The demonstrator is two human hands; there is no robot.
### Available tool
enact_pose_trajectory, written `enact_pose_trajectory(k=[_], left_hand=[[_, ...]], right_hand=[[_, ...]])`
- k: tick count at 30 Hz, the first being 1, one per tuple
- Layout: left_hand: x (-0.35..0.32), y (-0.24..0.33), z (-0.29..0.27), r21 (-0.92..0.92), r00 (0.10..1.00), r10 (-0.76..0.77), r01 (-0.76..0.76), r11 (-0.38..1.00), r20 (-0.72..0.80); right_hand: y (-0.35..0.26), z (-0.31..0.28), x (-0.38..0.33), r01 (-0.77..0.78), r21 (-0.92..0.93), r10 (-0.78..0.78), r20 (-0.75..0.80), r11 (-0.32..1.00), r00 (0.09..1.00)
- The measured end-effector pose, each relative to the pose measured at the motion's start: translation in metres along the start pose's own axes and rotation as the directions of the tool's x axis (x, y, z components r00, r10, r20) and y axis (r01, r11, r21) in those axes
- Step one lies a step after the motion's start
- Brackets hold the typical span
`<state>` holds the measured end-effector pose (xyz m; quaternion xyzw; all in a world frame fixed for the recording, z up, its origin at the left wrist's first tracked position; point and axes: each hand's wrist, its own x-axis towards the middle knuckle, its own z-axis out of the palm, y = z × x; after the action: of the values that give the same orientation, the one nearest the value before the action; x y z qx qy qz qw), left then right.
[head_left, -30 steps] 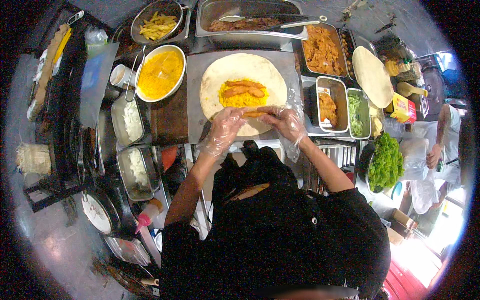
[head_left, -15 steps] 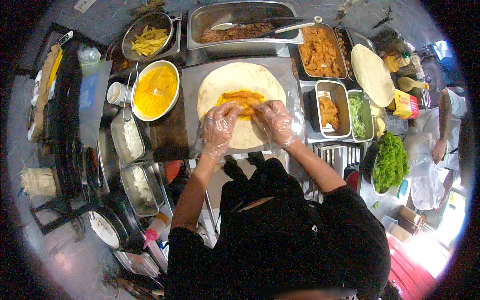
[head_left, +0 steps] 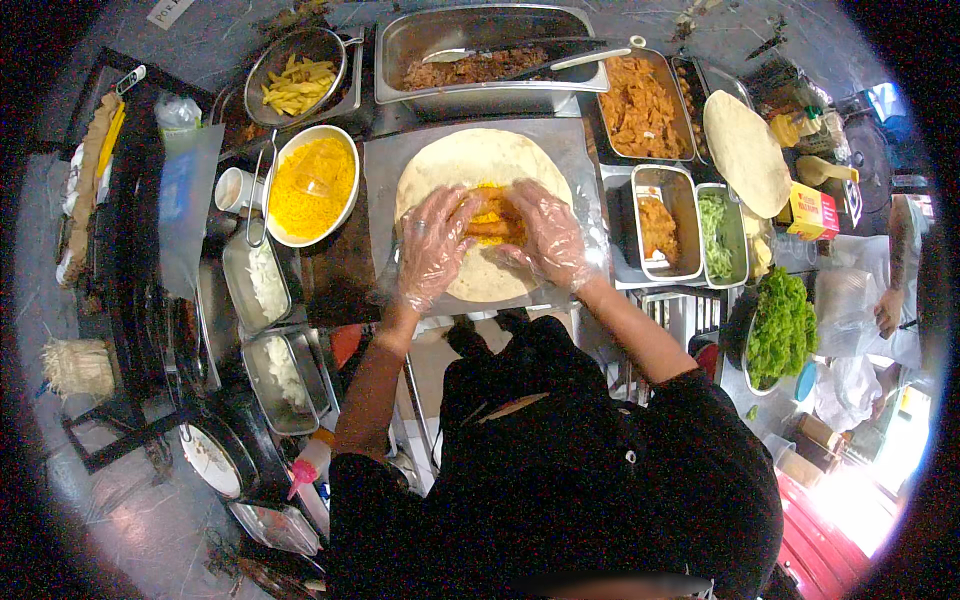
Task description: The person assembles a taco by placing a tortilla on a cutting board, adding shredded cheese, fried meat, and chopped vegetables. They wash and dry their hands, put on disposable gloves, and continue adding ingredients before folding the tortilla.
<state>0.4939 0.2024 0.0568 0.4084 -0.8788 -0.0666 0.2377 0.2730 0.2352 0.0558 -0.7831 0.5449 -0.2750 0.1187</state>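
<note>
Your gloved left hand point(head_left: 432, 245) and right hand point(head_left: 548, 235) lay spread, fingers curled, on the tortilla point(head_left: 480, 165), pressing the filling point(head_left: 492, 220) between them to keep it bunched. The tortilla lay flat on the table point(head_left: 385, 170), giving you room to fold.

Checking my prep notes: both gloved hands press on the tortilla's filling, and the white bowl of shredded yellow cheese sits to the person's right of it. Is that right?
Not quite. In the head view the bowl of shredded yellow cheese sits to the person's left of the tortilla. The rest holds: left hand and right hand, both gloved, press on the filling.

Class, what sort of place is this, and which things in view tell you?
Probably a food stall or takeaway kitchen: metal pans of fillings, a bowl of grated cheese, and gloved hands folding a tortilla.
</note>
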Motion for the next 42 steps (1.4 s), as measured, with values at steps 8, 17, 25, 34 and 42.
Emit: enact_pose_trajectory(k=[8,17,25,34,42], left_hand=[[0.011,-0.027,0.009,-0.072,0.973,0.013,0.004,0.997,0.228],[0.002,-0.024,-0.002,-0.182,0.991,-0.061,0.082,0.98,0.117],[-0.055,0.022,-0.016,-0.344,0.873,-0.45,0.371,0.863,-0.187],[-0.157,0.141,-0.054,-0.821,0.497,-0.837,0.363,0.441,-0.23],[-0.442,0.312,-0.015,-0.585,0.141,-0.978,0.784,0.207,-0.157]], right_hand=[[0.014,0.014,0.015,0.018,-0.088,0.005,0.26,0.996,0.966],[0.012,0.011,0.012,0.006,-0.14,0.035,0.284,0.99,0.958],[0.007,-0.016,0.008,0.041,-0.185,-0.019,0.118,0.982,0.993],[-0.07,-0.007,-0.009,0.371,0.32,-0.342,-0.144,0.872,0.929],[-0.344,-0.056,-0.169,0.064,0.957,-0.741,0.175,0.282,0.649]])
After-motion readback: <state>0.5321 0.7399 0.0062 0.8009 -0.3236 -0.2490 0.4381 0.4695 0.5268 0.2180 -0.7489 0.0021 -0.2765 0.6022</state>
